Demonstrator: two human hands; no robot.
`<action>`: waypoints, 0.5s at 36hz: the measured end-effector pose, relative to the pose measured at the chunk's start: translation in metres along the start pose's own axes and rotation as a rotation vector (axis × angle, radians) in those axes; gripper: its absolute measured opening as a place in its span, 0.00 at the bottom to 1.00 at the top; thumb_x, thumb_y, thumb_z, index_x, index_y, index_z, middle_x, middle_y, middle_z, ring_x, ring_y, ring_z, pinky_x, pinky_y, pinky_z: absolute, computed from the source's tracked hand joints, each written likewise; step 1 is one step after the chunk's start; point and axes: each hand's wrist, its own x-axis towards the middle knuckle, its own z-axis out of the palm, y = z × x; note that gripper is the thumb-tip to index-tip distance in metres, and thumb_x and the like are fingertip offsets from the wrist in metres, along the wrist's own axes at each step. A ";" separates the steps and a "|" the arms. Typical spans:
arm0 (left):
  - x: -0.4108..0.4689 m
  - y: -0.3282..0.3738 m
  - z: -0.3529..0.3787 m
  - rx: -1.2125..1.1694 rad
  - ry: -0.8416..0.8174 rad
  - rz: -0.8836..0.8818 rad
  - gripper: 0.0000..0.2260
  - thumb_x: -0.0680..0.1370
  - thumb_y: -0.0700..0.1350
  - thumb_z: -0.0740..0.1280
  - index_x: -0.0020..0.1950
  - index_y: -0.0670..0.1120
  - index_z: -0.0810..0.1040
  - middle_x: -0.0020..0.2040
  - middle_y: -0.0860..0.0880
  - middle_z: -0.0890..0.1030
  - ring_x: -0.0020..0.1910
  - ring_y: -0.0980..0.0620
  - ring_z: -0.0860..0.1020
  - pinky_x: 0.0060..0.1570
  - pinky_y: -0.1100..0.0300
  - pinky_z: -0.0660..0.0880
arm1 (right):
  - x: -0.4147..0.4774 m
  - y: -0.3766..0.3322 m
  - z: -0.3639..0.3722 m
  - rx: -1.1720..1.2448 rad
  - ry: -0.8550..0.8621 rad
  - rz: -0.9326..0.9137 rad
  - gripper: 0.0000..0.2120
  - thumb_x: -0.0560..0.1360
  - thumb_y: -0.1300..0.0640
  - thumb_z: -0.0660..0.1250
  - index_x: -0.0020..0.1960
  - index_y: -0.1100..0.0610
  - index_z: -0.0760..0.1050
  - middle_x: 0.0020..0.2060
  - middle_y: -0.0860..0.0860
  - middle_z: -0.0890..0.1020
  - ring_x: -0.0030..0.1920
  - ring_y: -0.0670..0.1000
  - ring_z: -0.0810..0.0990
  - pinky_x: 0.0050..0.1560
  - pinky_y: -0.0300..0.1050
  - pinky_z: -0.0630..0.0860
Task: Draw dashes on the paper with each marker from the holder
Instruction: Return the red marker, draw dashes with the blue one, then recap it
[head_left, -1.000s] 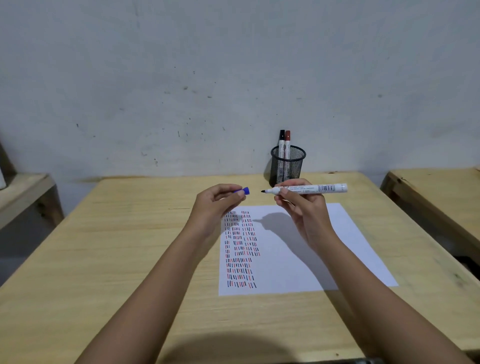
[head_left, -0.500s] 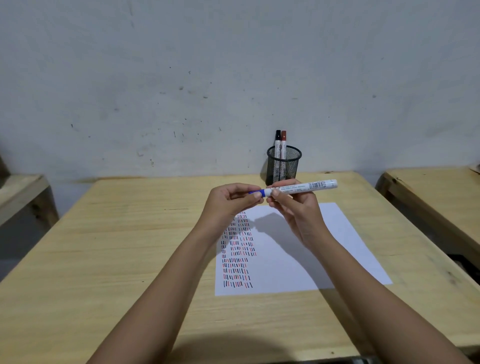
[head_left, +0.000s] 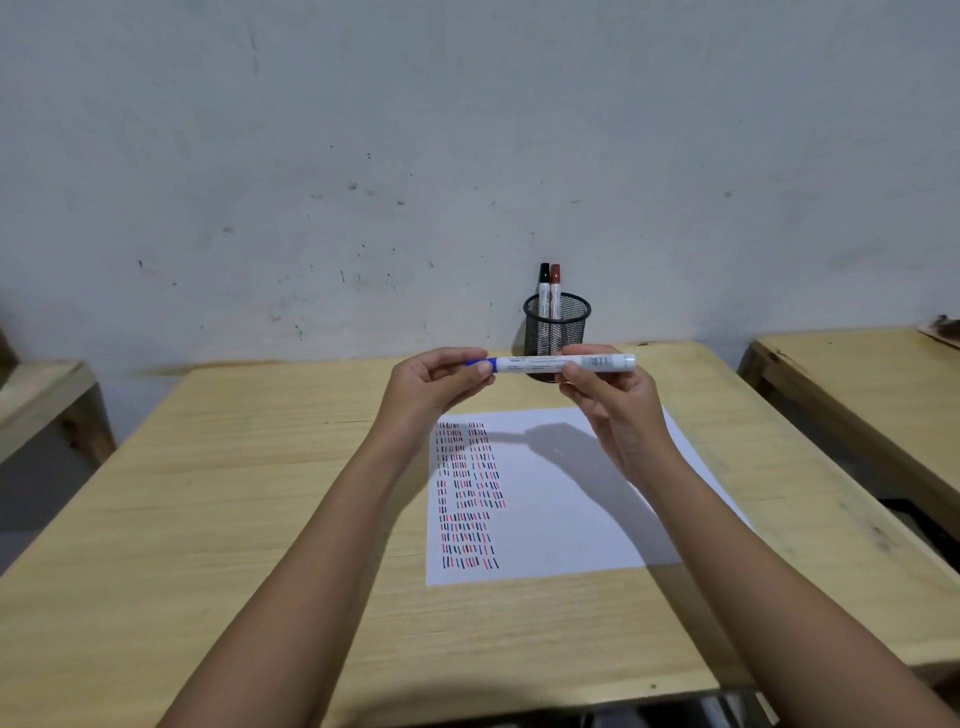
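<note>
Pinching the blue cap end, the left hand has its fingertips closed on it, while the right hand grips the barrel of the white blue-capped marker, held level above the far edge of the white paper sheet. Rows of red, blue and black dashes fill the sheet's left side. Just behind, a black mesh holder keeps a black-capped marker and red-capped marker upright on the light wooden desk.

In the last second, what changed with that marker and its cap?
The left hand brought the blue cap rightward onto the tip of the marker, which the right hand holds level. Paper, holder and its two markers stayed put.
</note>
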 end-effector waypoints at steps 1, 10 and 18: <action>0.000 0.002 -0.003 -0.020 0.013 -0.007 0.08 0.71 0.33 0.69 0.49 0.39 0.81 0.39 0.47 0.86 0.40 0.53 0.84 0.48 0.65 0.80 | -0.002 -0.001 -0.004 -0.022 0.000 0.000 0.08 0.70 0.69 0.67 0.44 0.58 0.79 0.32 0.46 0.84 0.36 0.45 0.81 0.42 0.35 0.78; 0.096 0.041 0.048 0.144 -0.008 0.173 0.09 0.71 0.33 0.70 0.50 0.42 0.81 0.41 0.45 0.80 0.46 0.47 0.79 0.52 0.63 0.79 | 0.077 -0.036 -0.030 -0.627 -0.088 -0.126 0.11 0.67 0.68 0.73 0.42 0.53 0.79 0.36 0.46 0.81 0.36 0.43 0.77 0.41 0.33 0.75; 0.152 0.021 0.069 0.421 -0.048 0.262 0.09 0.73 0.39 0.71 0.52 0.44 0.82 0.43 0.45 0.83 0.43 0.53 0.81 0.51 0.63 0.77 | 0.129 -0.013 -0.037 -0.843 -0.121 -0.118 0.09 0.67 0.65 0.72 0.45 0.56 0.78 0.38 0.51 0.81 0.37 0.47 0.77 0.42 0.35 0.76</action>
